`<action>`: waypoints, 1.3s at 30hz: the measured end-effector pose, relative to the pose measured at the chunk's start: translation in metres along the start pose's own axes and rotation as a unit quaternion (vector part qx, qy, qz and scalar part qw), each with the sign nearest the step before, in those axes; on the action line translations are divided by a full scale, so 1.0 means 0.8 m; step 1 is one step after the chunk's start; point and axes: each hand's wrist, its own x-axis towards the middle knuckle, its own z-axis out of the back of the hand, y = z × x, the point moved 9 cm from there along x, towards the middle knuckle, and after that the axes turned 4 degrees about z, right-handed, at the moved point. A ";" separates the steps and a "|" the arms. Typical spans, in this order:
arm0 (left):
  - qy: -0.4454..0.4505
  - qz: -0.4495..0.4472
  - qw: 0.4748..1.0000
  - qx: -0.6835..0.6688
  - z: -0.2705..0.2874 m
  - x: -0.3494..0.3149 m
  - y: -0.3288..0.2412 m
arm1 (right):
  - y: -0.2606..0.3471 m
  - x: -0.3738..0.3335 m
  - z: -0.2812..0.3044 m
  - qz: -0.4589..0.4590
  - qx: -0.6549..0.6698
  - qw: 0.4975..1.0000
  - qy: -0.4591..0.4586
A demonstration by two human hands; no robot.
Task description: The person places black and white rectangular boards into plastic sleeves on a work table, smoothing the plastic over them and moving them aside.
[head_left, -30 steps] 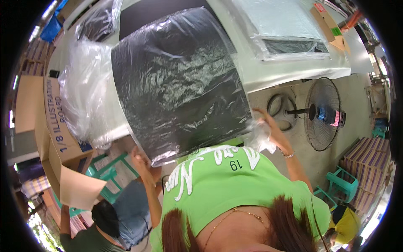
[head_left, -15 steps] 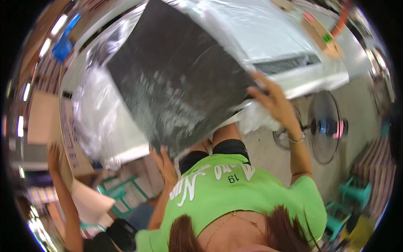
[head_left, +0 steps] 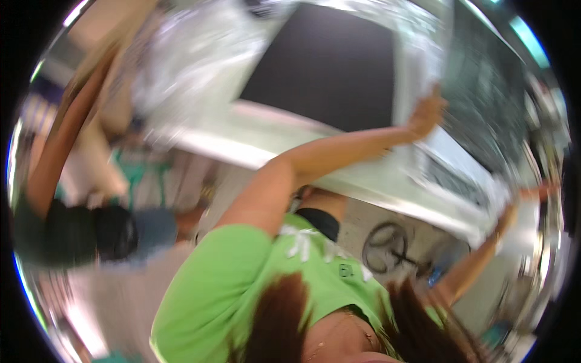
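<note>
A shiny, wrinkled black plastic sheet (head_left: 484, 91) lies over the pile of clear plastic at the right of the table. My left hand (head_left: 427, 115) reaches across my body to this sheet's left edge. Near its lower right corner is my right hand (head_left: 507, 213), at the end of my stretched arm. Motion smears the fingers of both hands, so their grip is unclear. Another flat, matte black sheet (head_left: 330, 66) rests on the white table (head_left: 266, 130), left of my left hand, with no hand on it.
Crumpled clear plastic (head_left: 193, 54) covers the table's left part. A dark fan (head_left: 387, 248) stands on the floor below the table edge. At the left, another person's arm (head_left: 72, 121) reaches to a cardboard box (head_left: 115, 103), near a green stool (head_left: 136, 172).
Both hands have swung right with the shiny black sheet, from the table's middle to the right-hand pile. The matte black sheet beneath now shows. My view has turned, and the other person's arm has risen.
</note>
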 end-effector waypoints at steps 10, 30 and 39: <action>0.267 0.205 0.920 0.202 -0.089 -0.018 0.017 | -0.132 0.029 -0.044 -0.137 -0.025 0.988 0.073; 0.317 0.151 0.865 0.358 -0.075 -0.054 0.023 | -0.098 -0.004 -0.059 -0.182 -0.024 0.981 0.063; 0.329 0.155 0.868 0.338 -0.059 -0.056 0.000 | -0.056 -0.007 0.022 -0.156 -0.151 0.971 -0.099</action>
